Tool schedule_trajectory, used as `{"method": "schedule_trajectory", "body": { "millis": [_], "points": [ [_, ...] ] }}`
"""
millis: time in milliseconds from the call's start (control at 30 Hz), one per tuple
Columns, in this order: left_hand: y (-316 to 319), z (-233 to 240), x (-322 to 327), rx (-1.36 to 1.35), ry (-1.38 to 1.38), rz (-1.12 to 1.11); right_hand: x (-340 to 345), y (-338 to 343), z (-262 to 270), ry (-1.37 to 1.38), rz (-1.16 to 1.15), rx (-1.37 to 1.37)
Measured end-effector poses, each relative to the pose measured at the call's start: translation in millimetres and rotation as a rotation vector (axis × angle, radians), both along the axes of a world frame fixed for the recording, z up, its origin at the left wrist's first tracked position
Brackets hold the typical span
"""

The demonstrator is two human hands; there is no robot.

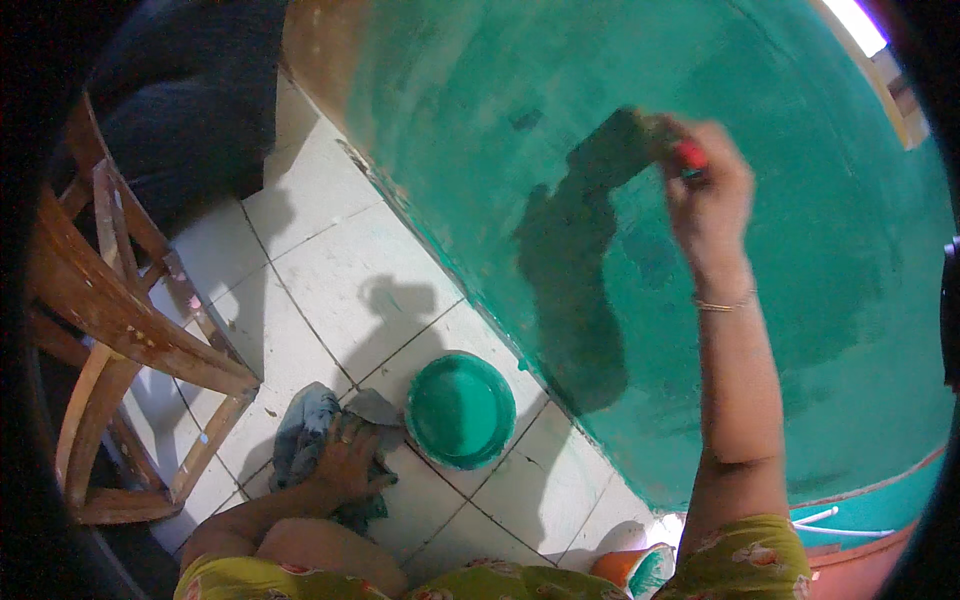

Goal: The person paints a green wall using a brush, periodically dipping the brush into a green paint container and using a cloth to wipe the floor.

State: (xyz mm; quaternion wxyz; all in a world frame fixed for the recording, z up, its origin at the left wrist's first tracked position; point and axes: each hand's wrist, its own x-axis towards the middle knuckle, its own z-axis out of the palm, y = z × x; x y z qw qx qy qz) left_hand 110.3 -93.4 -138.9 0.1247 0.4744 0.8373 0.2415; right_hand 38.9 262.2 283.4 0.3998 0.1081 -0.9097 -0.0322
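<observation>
My right hand is raised at the green wall, closed around a red-handled tool. The tool's working end is blurred and in shadow, so its kind cannot be told. My left hand rests on a crumpled grey-blue cloth on the tiled floor; whether its fingers grip the cloth is unclear. Just right of that hand stands a round container of green paint, near the foot of the wall. Dark shadows of my arm and hand fall on the wall.
A wooden chair frame stands at the left beside a dark cloth or cover. An orange container with green paint inside lies tilted near the wall's base at the bottom. A bright light shows at the upper right. Floor tiles run along the wall.
</observation>
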Motion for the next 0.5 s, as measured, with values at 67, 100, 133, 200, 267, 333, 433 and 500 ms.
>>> {"method": "schedule_trajectory", "body": {
  "millis": [67, 100, 133, 200, 267, 333, 433, 500],
  "points": [
    [-5.7, 1.9, -0.7, -0.053, 0.044, 0.003, -7.1, -23.4, 24.2, 0.265, -0.072, 0.256],
    [-4.9, 2.3, -0.5, -0.068, 0.064, -0.005, -11.5, -24.6, 24.8, 0.289, -0.116, 0.293],
    [-4.7, 1.5, -1.1, -0.034, 0.080, -0.006, -18.2, -25.4, 25.0, 0.313, -0.160, 0.328],
    [-4.9, 0.2, -2.3, 0.033, 0.111, -0.009, -33.6, -24.2, 11.2, 0.285, -0.283, 0.369],
    [1.2, 2.2, -2.6, 0.069, 0.047, -0.016, -45.8, -12.4, -34.7, 0.086, -0.356, 0.486],
    [-0.9, 4.0, -4.4, 0.069, 0.019, -0.019, -46.1, -8.8, -99.9, -0.276, -0.301, 0.476],
    [-2.1, 4.1, -3.2, 0.065, 0.037, -0.027, -29.1, -27.1, -176.7, -0.629, -0.242, 0.416],
    [-1.0, 0.8, -1.9, 0.084, 0.065, -0.016, -18.1, -42.1, -192.8, -0.666, -0.177, 0.206]
  ]
}}
